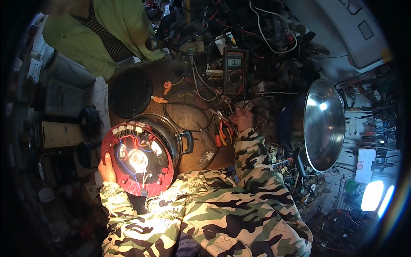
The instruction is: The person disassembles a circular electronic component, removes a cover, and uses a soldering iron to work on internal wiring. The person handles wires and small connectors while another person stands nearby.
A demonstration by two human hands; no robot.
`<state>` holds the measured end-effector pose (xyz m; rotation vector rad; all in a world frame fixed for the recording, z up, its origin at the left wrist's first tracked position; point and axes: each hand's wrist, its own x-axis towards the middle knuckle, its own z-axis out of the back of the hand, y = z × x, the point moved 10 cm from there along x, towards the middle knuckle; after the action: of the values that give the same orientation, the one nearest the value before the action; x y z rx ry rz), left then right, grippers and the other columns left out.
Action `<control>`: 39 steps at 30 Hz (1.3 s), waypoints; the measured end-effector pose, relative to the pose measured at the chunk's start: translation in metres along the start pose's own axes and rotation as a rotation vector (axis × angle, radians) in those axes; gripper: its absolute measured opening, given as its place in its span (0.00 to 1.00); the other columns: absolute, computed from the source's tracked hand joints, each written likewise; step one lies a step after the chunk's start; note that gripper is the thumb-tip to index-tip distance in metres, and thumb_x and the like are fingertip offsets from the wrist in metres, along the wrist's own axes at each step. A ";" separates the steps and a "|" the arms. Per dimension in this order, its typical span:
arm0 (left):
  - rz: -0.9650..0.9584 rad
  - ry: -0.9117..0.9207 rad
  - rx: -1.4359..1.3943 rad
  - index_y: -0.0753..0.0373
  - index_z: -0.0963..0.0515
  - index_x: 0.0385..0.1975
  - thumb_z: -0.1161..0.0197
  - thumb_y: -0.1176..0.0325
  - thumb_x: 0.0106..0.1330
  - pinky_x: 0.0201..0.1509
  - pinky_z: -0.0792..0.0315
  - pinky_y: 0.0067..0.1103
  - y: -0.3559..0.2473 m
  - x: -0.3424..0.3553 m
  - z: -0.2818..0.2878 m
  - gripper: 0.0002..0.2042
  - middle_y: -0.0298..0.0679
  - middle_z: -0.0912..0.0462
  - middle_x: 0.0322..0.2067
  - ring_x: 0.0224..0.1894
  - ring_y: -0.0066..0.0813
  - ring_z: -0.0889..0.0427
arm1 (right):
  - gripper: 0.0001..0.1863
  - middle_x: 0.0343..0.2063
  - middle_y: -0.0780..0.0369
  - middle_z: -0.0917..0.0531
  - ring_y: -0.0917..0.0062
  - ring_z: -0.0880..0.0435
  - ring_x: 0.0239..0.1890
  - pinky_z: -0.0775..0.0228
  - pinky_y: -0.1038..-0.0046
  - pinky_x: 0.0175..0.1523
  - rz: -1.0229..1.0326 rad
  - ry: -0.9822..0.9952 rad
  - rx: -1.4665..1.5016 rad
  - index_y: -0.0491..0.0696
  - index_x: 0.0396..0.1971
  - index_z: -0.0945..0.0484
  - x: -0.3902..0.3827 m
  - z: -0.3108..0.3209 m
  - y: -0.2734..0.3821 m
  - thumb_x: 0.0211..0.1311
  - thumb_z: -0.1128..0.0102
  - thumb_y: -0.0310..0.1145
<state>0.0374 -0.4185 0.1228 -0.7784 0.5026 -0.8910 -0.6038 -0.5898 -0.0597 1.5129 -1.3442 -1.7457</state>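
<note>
My left hand (107,170) grips the left rim of a red round appliance base (167,171), turned so its inside shows. Blue and red wires, white connectors and a brightly lit round metal part (138,160) are in it. The base leans over a metal pot (172,132) with a dark side handle. My right hand (244,119) reaches into loose wires and small tools at the bench's far right; its fingers look bent and closed, but what is in them is unclear. Red-handled pliers (222,133) and an orange-handled tool (230,128) lie just left of it.
A multimeter (235,70) stands beyond my right hand. A black cable with an orange plug (159,99) coils mid-bench, beside a round black disc (130,93). At right is a wide steel pan (324,126). A person in a green jacket (128,30) is at the far left.
</note>
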 end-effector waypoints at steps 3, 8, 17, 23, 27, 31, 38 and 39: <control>0.002 -0.013 -0.010 0.72 0.19 0.47 0.43 0.54 0.75 0.51 0.27 0.25 -0.003 -0.005 0.003 0.23 0.41 0.13 0.41 0.42 0.26 0.20 | 0.10 0.27 0.62 0.21 0.67 0.19 0.30 0.23 0.57 0.35 -0.283 0.158 0.520 0.48 0.35 0.23 0.005 -0.018 -0.001 0.71 0.41 0.39; -0.020 -0.040 -0.059 0.72 0.19 0.48 0.43 0.54 0.75 0.52 0.28 0.25 -0.011 -0.005 0.001 0.22 0.40 0.14 0.41 0.43 0.24 0.21 | 0.09 0.28 0.60 0.22 0.66 0.20 0.32 0.23 0.55 0.37 -0.279 0.130 0.506 0.48 0.38 0.24 0.016 -0.009 0.011 0.68 0.36 0.37; 0.009 -0.045 -0.056 0.73 0.19 0.46 0.40 0.54 0.74 0.49 0.28 0.23 -0.017 -0.010 -0.003 0.22 0.38 0.15 0.40 0.42 0.23 0.22 | 0.28 0.50 0.48 0.20 0.47 0.18 0.42 0.24 0.51 0.45 0.593 -0.069 -0.962 0.46 0.57 0.25 -0.105 -0.034 0.100 0.55 0.28 0.31; 0.122 -0.043 0.060 0.68 0.17 0.47 0.36 0.58 0.69 0.48 0.26 0.25 -0.010 -0.008 -0.001 0.18 0.38 0.13 0.38 0.40 0.22 0.19 | 0.17 0.35 0.51 0.16 0.57 0.15 0.36 0.24 0.60 0.40 0.433 0.193 -0.909 0.45 0.48 0.21 -0.149 -0.064 0.021 0.61 0.32 0.35; 0.059 -0.003 -0.132 0.68 0.17 0.48 0.38 0.62 0.71 0.49 0.26 0.22 -0.020 -0.014 -0.007 0.15 0.36 0.13 0.39 0.41 0.19 0.20 | 0.14 0.26 0.55 0.15 0.69 0.16 0.29 0.26 0.68 0.37 0.239 0.503 -0.857 0.41 0.41 0.18 -0.163 -0.088 -0.020 0.65 0.36 0.38; 0.030 0.001 -0.170 0.68 0.17 0.48 0.38 0.62 0.72 0.48 0.26 0.21 -0.030 -0.015 -0.007 0.15 0.35 0.13 0.38 0.40 0.19 0.21 | 0.28 0.31 0.50 0.13 0.68 0.12 0.36 0.23 0.67 0.42 0.180 0.530 -0.793 0.36 0.55 0.25 -0.179 -0.121 -0.006 0.69 0.41 0.46; -0.005 0.049 -0.206 0.69 0.18 0.43 0.41 0.57 0.74 0.42 0.28 0.23 -0.041 -0.013 -0.009 0.18 0.32 0.16 0.30 0.36 0.17 0.26 | 0.32 0.45 0.49 0.15 0.67 0.14 0.42 0.25 0.69 0.50 0.258 0.715 -0.598 0.36 0.60 0.28 -0.231 -0.216 0.085 0.66 0.36 0.45; -0.015 0.041 -0.209 0.68 0.18 0.43 0.42 0.57 0.75 0.42 0.27 0.26 -0.039 -0.015 -0.009 0.18 0.37 0.16 0.30 0.35 0.23 0.22 | 0.31 0.46 0.47 0.16 0.64 0.14 0.43 0.25 0.68 0.51 0.271 0.739 -0.704 0.36 0.59 0.28 -0.236 -0.229 0.090 0.65 0.36 0.44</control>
<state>0.0040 -0.4247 0.1483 -0.9562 0.6339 -0.8793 -0.3459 -0.5141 0.1507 1.2734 -0.4529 -1.1153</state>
